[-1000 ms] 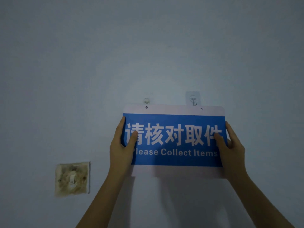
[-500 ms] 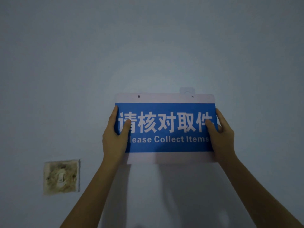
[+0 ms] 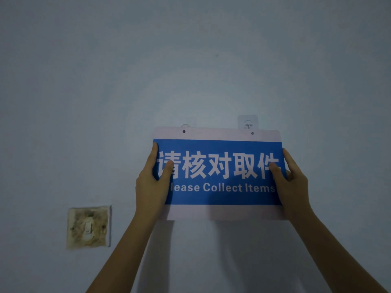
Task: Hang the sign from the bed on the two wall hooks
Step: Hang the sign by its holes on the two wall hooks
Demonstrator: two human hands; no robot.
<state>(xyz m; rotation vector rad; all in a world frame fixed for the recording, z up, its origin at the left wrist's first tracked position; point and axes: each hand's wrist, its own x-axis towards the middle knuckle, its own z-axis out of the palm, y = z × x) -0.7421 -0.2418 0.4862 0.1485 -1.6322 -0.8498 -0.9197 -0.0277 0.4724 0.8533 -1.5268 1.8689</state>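
The left hand [image 3: 151,185] and right hand [image 3: 293,185] each grasp a side edge of the flat blue-and-white rectangular plastic sign [image 3: 218,173], pressing it against the pale wall [image 3: 190,60] just below the two clear adhesive hooks [image 3: 247,124], apparently to line its top holes up with them.

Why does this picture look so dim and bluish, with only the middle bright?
Head view: a soft pool of light falls on the wall above the sign, fading to dark corners. The left hand and right hand cast blurry shadows below the sign. The lettering stays sharp, without glare.
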